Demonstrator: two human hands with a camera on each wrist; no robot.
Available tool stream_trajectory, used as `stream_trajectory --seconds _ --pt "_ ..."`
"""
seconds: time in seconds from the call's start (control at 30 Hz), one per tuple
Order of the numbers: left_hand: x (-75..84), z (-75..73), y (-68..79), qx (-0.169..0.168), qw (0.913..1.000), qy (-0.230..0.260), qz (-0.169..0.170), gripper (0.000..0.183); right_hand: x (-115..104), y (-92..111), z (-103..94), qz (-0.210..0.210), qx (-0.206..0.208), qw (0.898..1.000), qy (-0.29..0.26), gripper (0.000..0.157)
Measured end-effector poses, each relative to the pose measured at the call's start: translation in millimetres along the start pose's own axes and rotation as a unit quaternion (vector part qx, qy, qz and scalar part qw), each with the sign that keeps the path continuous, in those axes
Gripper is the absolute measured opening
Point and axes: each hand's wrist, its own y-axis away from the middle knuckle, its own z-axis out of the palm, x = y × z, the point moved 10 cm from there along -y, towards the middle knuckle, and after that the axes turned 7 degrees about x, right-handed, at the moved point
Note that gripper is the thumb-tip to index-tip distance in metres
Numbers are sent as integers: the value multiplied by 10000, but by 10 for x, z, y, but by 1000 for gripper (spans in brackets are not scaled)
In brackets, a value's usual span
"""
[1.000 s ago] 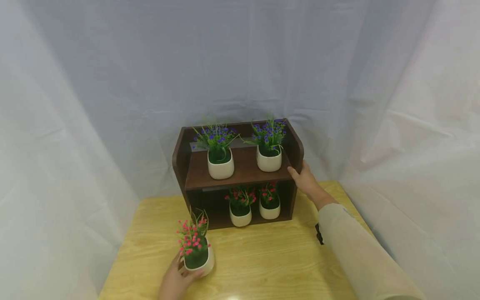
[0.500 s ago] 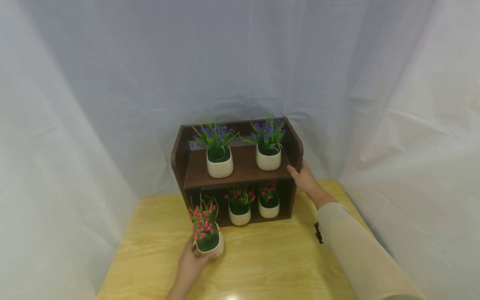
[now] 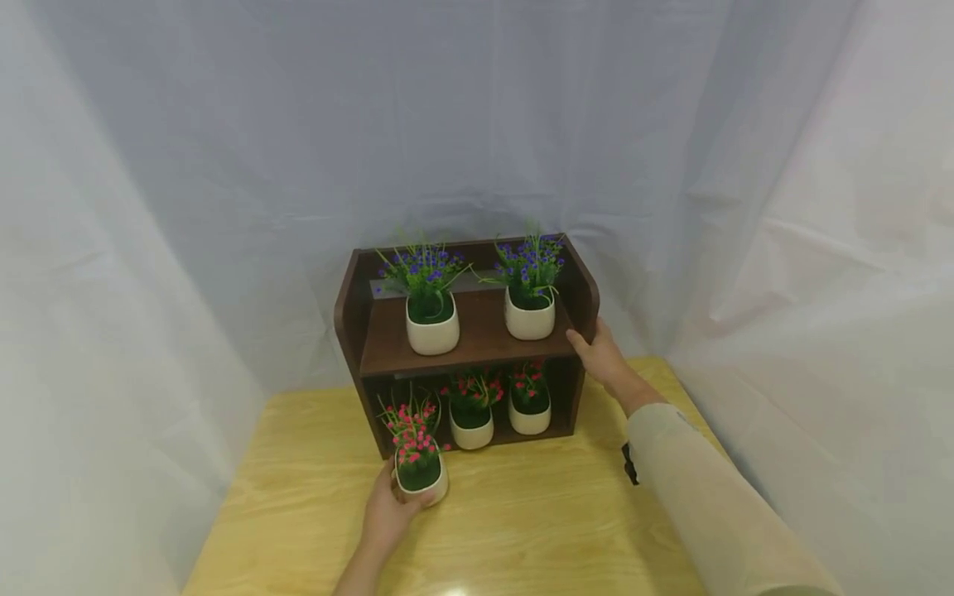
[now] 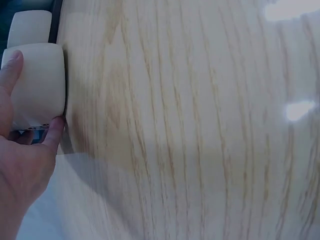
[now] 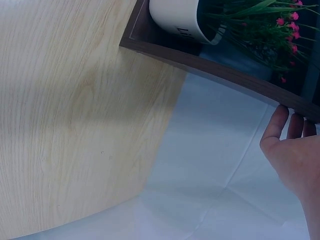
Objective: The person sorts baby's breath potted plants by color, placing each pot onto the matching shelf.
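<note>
My left hand (image 3: pixel 387 515) holds a potted plant with pink flowers (image 3: pixel 421 472) in front of the lower left opening of a dark brown two-tier shelf (image 3: pixel 480 319). In the left wrist view, thumb and fingers grip the sides of its white pot (image 4: pixel 40 82), low over the tabletop; whether the pot touches the table, I cannot tell. My right hand (image 3: pixel 607 362) grips the shelf's right side panel, thumb at the front and fingers on the outer face. The right wrist view has those fingertips (image 5: pixel 281 111) against the panel (image 5: pixel 220 72).
Two purple-flowered pots (image 3: pixel 434 335) (image 3: pixel 530 321) stand on the upper tier. Below, two red-flowered pots (image 3: pixel 473 434) (image 3: pixel 531 420) occupy the middle and right. A wooden table (image 3: pixel 537 513) bears the shelf, with white curtain (image 3: pixel 477 124) hanging behind and at both sides.
My left hand has carried the pink-flowered pot forward and to the right, up to the shelf's lower left opening. The right hand keeps its grip on the side panel.
</note>
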Motion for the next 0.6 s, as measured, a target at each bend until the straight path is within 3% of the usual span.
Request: stream_trajectory --seconds 0.37,0.6 --pt "-14 -7 -11 -54 10000 -30 -31 113 47 -13 5 48 -101 9998 154 71" --pt "28 13 -99 -161 9999 27 19 111 59 -4 10 106 -126 9998 123 71"
